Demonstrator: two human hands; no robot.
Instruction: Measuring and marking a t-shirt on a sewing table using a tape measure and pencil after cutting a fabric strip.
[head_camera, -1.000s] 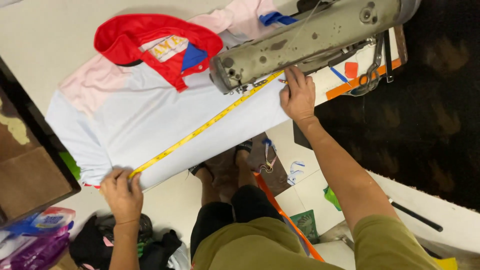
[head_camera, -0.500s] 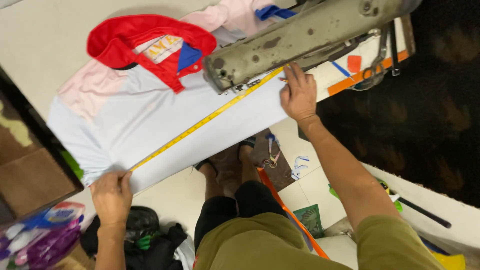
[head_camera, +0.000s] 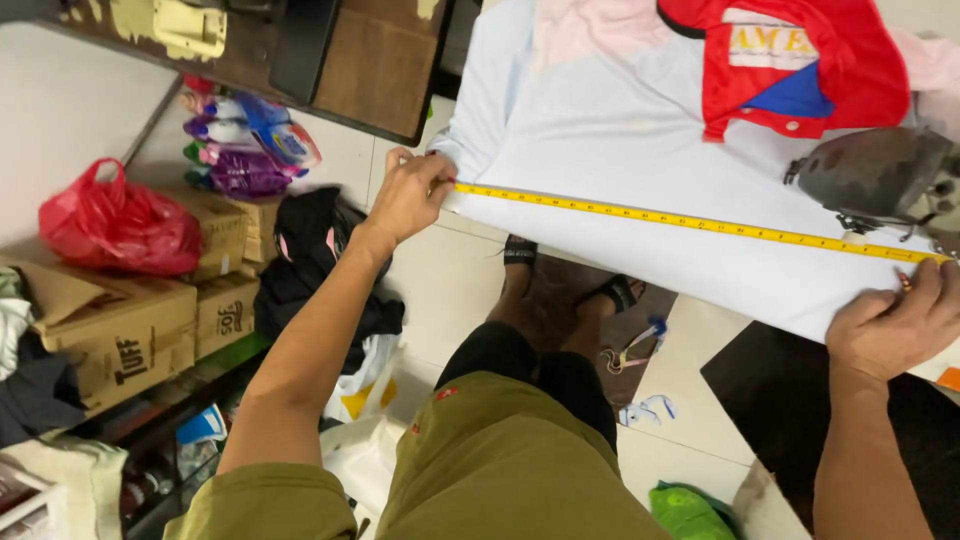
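Already, a yellow measuring tape (head_camera: 690, 222) is stretched taut across the pale blue garment (head_camera: 640, 150) in the upper right, pinched by the left hand (head_camera: 408, 195) and pressed by the right hand (head_camera: 895, 325); reading remains.

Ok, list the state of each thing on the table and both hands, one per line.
Yellow measuring tape: stretched taut across the shirt.
Pale blue fabric shirt: spread flat.
Red fabric garment: lying on the shirt.
Left hand: pinning one tape end.
Right hand: pressing the other end.
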